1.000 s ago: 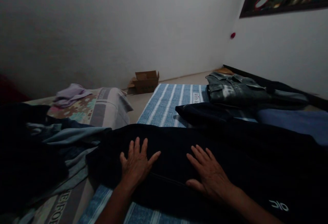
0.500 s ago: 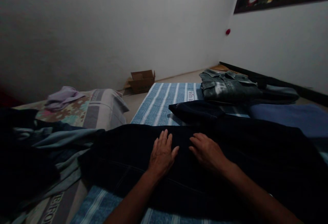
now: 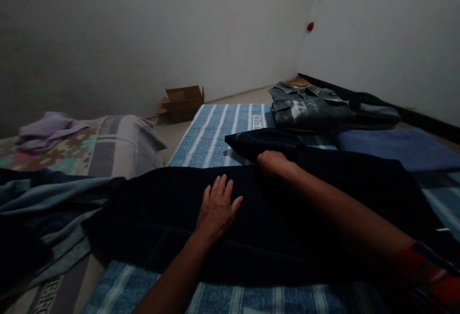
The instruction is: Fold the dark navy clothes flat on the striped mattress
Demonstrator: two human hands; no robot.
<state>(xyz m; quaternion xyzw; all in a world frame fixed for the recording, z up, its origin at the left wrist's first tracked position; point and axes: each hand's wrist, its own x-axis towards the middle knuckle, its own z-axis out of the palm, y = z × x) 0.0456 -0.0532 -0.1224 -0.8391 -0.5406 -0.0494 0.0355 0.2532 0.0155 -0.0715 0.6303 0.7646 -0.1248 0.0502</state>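
Note:
A dark navy garment (image 3: pixel 172 204) with pale stitch lines lies spread across the striped blue cloth (image 3: pixel 201 137). My left hand (image 3: pixel 216 206) rests flat on it, fingers stretched out and pointing away from me. At the garment's far edge, my right hand (image 3: pixel 275 162) has its fingers curled closed on the fabric, beside a folded-over part (image 3: pixel 266 139) that looks like a sleeve. The fingertips of that hand are hidden. A red patterned sleeve shows on my right arm.
A folded grey-green jacket (image 3: pixel 311 106) and a folded blue cloth (image 3: pixel 395 147) lie beyond, to the right. On the left are crumpled jeans (image 3: pixel 72 196) and a lilac cloth (image 3: pixel 52 132) on a patterned cover. An open cardboard box (image 3: pixel 183 103) stands by the wall.
My right hand has moved away from me to the garment's far edge and closed on the fabric. My left hand stays flat on the garment. The view has tilted down and turned slightly right.

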